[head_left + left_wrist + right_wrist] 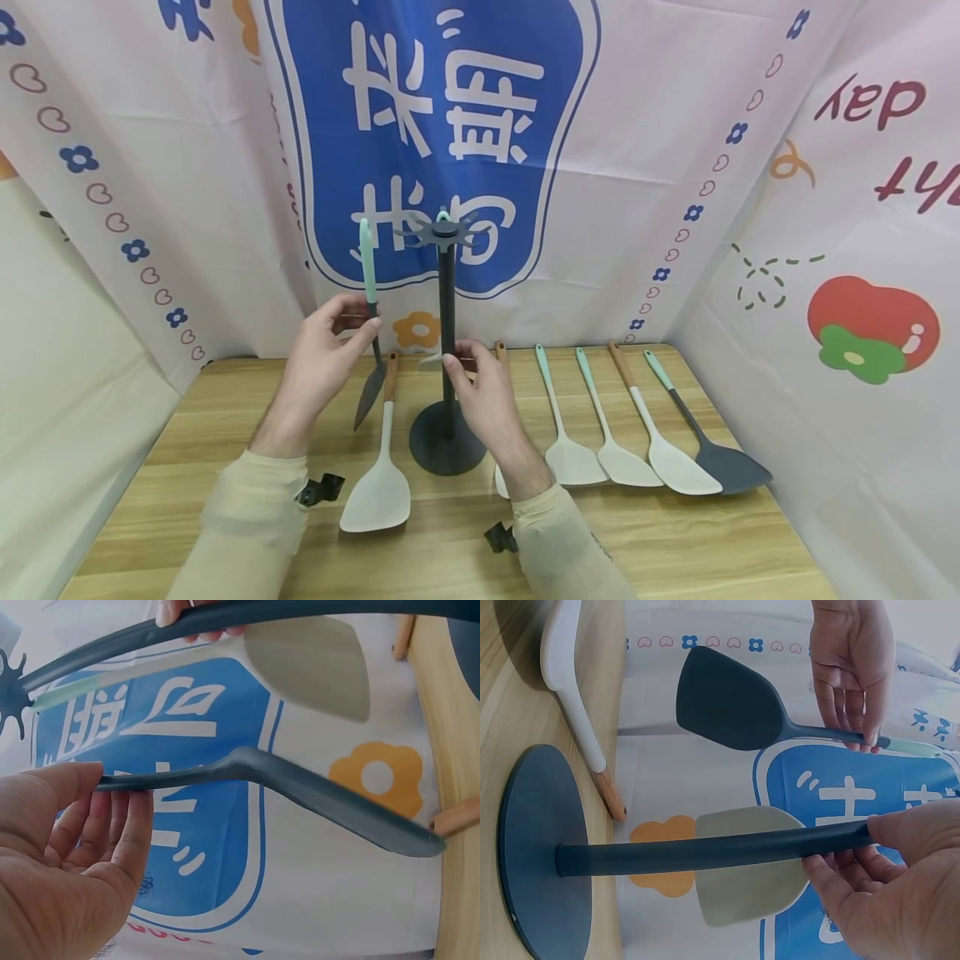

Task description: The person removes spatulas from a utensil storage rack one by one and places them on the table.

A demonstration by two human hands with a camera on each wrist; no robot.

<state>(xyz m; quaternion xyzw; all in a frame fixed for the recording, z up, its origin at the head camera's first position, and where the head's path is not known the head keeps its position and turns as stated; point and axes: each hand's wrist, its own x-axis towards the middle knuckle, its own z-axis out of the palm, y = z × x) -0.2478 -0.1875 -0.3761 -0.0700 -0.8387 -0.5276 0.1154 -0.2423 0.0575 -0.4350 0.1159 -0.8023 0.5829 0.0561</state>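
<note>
My left hand [324,354] pinches the dark shaft of a spatula [368,275], which stands upright with its mint handle up and its dark blade [731,697] down, above the table. My right hand [483,396] holds the black pole of a utensil stand [447,300] between thumb and fingers. Hooks [442,231] spread out around the stand's top, and its round base [433,454] rests on the table. Behind the pole hangs a pale spatula [315,671] with a mint handle; in the head view it is mostly hidden.
On the wooden table [187,467], a white spatula with a brown handle [382,492] lies left of the base. Several more lie in a row at right, including a dark one [731,465]; my right hand partly covers the nearest. A printed cloth [637,125] hangs behind.
</note>
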